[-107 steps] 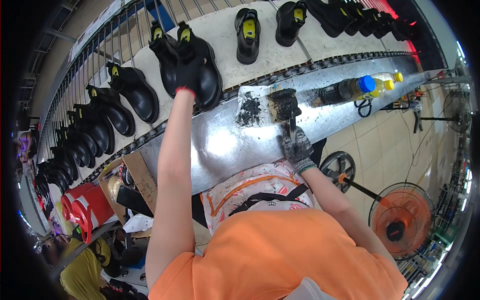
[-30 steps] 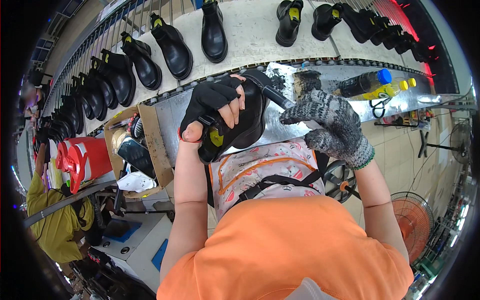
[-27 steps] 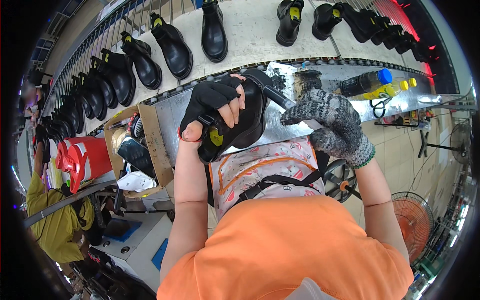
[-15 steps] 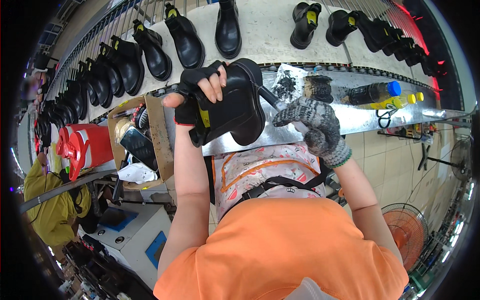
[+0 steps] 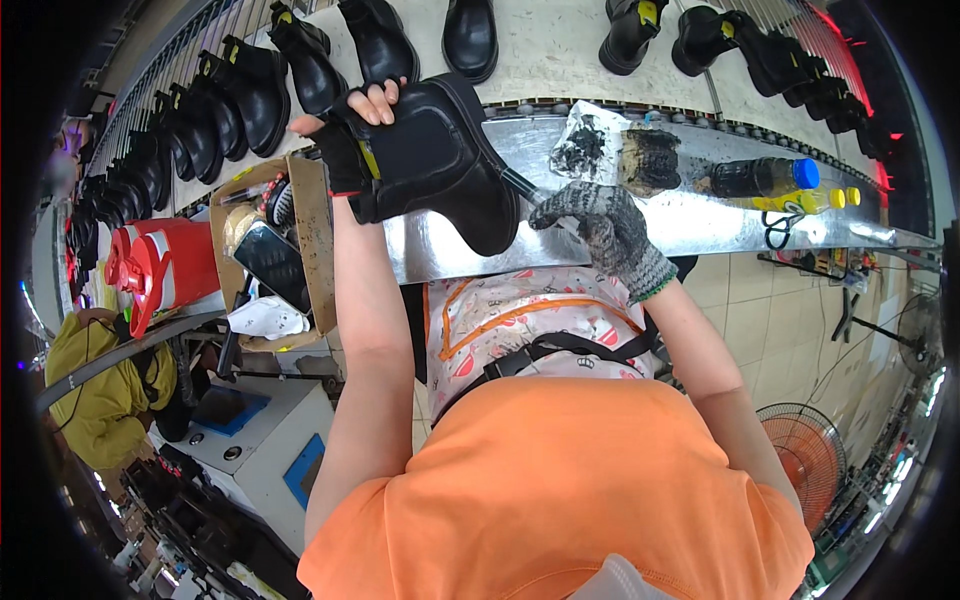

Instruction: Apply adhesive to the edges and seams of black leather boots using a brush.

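Observation:
My left hand (image 5: 368,110), in a black fingerless glove, grips a black ankle boot (image 5: 425,150) by its upper. The boot lies on its side in the air over the metal ledge, opening to the left, sole edge to the right, toe toward me. In a grey knitted glove, my right hand (image 5: 605,232) is closed round the pale handle of a brush (image 5: 521,184). Its dark end meets the boot's sole edge; the bristles are hard to make out. Right of the boot lie a white sheet smeared black (image 5: 587,143) and a black-stained pad (image 5: 649,160).
Black boots (image 5: 255,95) line the pale conveyor (image 5: 550,50) beyond the metal ledge (image 5: 440,245). At left are a cardboard box (image 5: 318,240) holding a phone, and a red jug (image 5: 180,262). Bottles (image 5: 760,178) lie on the right; an orange fan (image 5: 800,465) stands below.
The boot has been turned in my left hand, its sole edge now more in sight and its toe nearer me. My right hand has shifted slightly left with the brush.

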A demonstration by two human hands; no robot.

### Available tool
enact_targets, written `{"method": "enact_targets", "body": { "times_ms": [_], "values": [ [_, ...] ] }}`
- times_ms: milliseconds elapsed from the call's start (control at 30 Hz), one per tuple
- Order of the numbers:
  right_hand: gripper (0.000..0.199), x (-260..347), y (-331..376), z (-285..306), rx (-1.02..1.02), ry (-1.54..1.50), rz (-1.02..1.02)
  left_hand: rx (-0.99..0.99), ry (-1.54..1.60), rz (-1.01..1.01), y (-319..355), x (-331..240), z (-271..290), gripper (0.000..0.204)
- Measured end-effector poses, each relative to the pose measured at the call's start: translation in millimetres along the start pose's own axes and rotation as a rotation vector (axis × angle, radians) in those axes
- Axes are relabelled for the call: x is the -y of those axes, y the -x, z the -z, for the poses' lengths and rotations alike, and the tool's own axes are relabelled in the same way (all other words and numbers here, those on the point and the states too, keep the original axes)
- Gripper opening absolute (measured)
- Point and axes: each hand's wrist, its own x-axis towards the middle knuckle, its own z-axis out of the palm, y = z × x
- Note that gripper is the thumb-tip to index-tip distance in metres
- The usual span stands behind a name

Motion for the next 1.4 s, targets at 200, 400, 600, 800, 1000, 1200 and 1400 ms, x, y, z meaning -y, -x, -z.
{"method": "enact_targets", "body": {
  "times_ms": [200,400,600,800,1000,1200,1400],
  "values": [
    [0.043,-14,9,-4,0.027,-0.197,-0.117,-0.206,0.028,0.098,12,-5,23,0.102],
    [0.023,-19,19,-9,0.030,-0.123,-0.146,-0.213,-0.008,0.161,23,-17,61,0.099],
    [0.019,-27,26,-12,0.009,-0.170,-0.166,-0.408,-0.394,0.215,39,-28,85,0.100],
    [0.020,-44,43,-26,-0.092,-0.656,-0.353,-0.888,-0.420,0.202,21,-17,43,0.095],
    [0.067,-68,59,-37,-0.137,-1.226,-0.502,-1.103,-0.522,0.212,10,-10,19,0.087],
    [0.087,-59,57,-39,-0.252,-1.250,-0.668,-0.918,-0.931,0.099,48,-8,27,0.065],
    [0.089,-36,56,-31,-0.425,-1.172,-0.761,-0.661,-1.644,0.227,36,-21,-4,0.045]
  ]
}}
